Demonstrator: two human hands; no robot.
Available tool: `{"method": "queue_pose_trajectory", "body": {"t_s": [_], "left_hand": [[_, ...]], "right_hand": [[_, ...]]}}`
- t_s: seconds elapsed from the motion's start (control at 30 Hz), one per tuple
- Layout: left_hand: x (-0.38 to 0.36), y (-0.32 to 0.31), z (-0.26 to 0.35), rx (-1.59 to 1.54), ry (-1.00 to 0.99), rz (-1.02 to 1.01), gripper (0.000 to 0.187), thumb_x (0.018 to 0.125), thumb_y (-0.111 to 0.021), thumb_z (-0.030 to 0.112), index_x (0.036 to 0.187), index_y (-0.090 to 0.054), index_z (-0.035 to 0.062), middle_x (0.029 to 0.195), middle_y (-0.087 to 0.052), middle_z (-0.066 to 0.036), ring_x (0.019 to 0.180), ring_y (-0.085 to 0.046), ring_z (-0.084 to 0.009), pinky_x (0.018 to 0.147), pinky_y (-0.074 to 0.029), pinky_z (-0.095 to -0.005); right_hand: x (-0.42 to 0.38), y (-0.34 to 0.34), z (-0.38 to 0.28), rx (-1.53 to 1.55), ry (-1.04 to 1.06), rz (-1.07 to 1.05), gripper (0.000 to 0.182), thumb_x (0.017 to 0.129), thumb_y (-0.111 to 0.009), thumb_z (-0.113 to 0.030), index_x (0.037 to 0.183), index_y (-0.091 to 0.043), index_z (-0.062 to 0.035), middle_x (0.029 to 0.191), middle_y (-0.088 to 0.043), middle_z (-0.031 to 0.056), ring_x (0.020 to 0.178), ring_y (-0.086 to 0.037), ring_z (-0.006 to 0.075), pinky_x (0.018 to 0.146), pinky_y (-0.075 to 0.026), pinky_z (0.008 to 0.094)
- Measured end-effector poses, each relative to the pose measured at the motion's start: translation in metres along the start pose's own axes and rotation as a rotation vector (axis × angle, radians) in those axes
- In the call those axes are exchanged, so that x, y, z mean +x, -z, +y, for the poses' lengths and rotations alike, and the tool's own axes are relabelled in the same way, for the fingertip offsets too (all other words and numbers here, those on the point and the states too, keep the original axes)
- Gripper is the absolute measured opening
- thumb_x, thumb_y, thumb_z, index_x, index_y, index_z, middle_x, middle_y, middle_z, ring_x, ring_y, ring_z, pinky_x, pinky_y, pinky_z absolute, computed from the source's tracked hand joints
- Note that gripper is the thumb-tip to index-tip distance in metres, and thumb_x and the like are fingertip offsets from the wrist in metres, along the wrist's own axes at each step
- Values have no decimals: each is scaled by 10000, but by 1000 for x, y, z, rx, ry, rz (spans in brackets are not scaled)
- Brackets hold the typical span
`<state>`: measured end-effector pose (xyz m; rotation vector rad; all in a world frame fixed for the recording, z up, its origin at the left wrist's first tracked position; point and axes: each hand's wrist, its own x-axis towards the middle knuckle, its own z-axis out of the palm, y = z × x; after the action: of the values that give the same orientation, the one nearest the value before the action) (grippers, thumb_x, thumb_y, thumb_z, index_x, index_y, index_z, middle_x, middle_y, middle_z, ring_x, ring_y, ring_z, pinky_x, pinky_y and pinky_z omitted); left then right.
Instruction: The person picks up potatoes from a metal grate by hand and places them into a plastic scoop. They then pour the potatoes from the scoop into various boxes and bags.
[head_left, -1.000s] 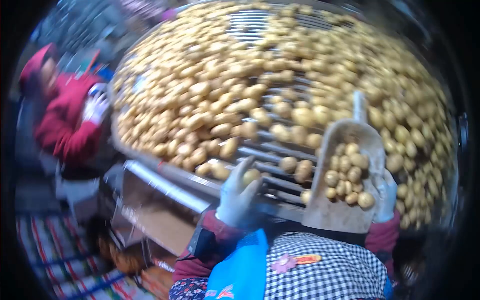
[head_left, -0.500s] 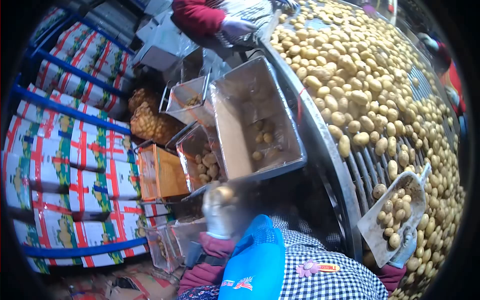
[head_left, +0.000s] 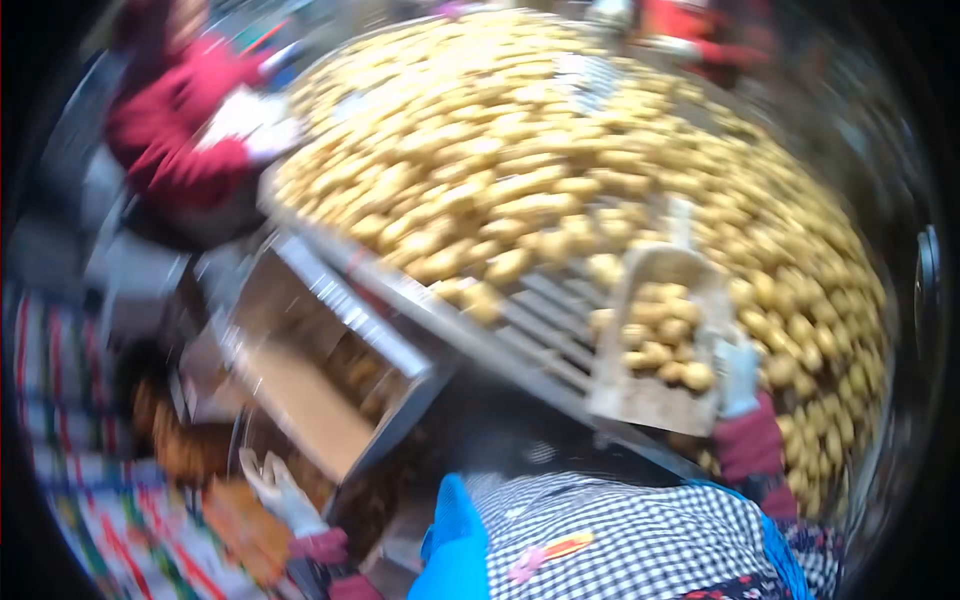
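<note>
Nearest thing is the black-and-white checked apron (head_left: 610, 530) with a blue panel at its side. There's a pinkish flower badge (head_left: 525, 562) on it with an orange tag (head_left: 568, 545), lettering too smeared to read.

Left hand (head_left: 280, 492), gloved, is open with the fingers a bit apart, down by the near end of a big open box (head_left: 300, 395). That box has a shiny rim, a tan panel inside and some potatoes in the far side, pretty blurry. An orangey crate (head_left: 245, 530) sits just below it, contents too blurred to tell.

Right hand (head_left: 738, 375), also gloved, is gripping the side of a dirty pale scoop (head_left: 655, 400). Scoop's got a heap of small potatoes (head_left: 665, 335) in it and rests on the slatted sorting table (head_left: 545, 325), which is covered in loads more potatoes.

Over left, striped cartons (head_left: 75, 400), print unreadable. Further off, a person in dark red (head_left: 185, 130) is at the table's left edge, and another in bright red (head_left: 705, 35) at the far side.
</note>
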<state>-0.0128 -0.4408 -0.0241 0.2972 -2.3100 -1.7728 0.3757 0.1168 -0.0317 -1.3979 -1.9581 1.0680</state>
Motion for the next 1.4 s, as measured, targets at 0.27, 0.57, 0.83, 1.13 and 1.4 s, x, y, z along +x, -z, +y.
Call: {"method": "queue_pose_trajectory", "body": {"t_s": [0.27, 0.57, 0.83, 1.13, 1.4], "left_hand": [[-101, -329, 130, 74, -1199, -1078, 599, 779, -647, -15, 1365, -520, -1, 1261, -590, -223, 1159, -569, -392, 1052, -419, -448], [-168, -498, 132, 169, -1591, -1431, 581, 799, -718, 355, 1299, -582, 94, 1271, -565, -162, 1242, -481, -384, 1095, -291, -559], [8, -483, 157, 393, -1639, -1203, 315, 737, -704, 147, 1038, -634, 87, 1048, -596, -128, 991, -562, -352, 972, -396, -530], [-124, -602, 156, 648, -1698, -1553, 329, 800, -722, 239, 1091, -640, 107, 916, -668, -132, 865, -661, -337, 741, -515, -464], [-119, -580, 164, 209, -1544, -1574, 282, 766, -723, 190, 1027, -662, 103, 848, -645, -136, 806, -645, -331, 687, -514, -467]], "right_hand": [[-28, -37, -67, 187, -146, 0, 405, 855, -532, 28, 1260, -561, 28, 1070, -654, 58, 976, -592, 131, 874, -500, 274], [-64, -11, -68, 545, -297, 331, 389, 862, -485, 85, 1234, -587, 41, 1102, -642, 43, 984, -601, 105, 885, -496, 257], [-56, -13, -69, 485, -474, 466, 257, 938, -552, -2, 1187, -617, -3, 998, -630, -2, 816, -557, 47, 678, -477, 215], [-58, -25, -67, 549, -527, 522, 116, 941, -544, -14, 1024, -625, -22, 849, -571, -39, 702, -473, 16, 599, -415, 188], [-47, -23, -96, 569, -496, 384, 115, 934, -539, 22, 1022, -610, -4, 873, -582, -24, 762, -500, 30, 642, -443, 197]]}}
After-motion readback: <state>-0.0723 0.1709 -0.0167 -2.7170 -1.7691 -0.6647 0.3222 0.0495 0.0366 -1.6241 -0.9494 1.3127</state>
